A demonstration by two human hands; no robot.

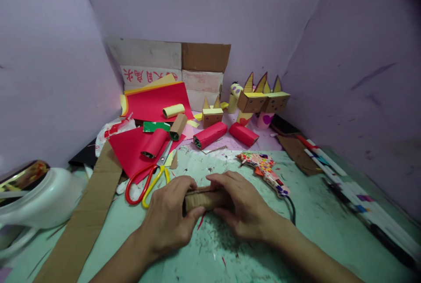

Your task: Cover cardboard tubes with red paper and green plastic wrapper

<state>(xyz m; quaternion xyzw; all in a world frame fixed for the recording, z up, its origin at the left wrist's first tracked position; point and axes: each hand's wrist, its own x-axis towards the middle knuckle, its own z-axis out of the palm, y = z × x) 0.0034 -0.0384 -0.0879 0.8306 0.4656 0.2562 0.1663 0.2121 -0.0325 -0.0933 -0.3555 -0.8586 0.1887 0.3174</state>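
Observation:
A short brown cardboard tube (205,200) lies sideways between my hands, just above or on the pale green tabletop. My left hand (173,213) grips its left end, thumb in front and fingers over the top. Around the right end is my right hand (241,208), its thumb below and fingers curled above. Left of the tube rest scissors (153,173) with one red and one yellow handle. To the right lies a flower-patterned glue gun (265,171) with a black cord.
Red-wrapped tubes (210,135), a bare cardboard tube (178,127) and red paper (158,101) lie beyond my hands. Box-headed animal figures (252,101) stand at the back right. A long cardboard strip (83,213) and a white jug (49,199) are at left; pens (391,244) at right.

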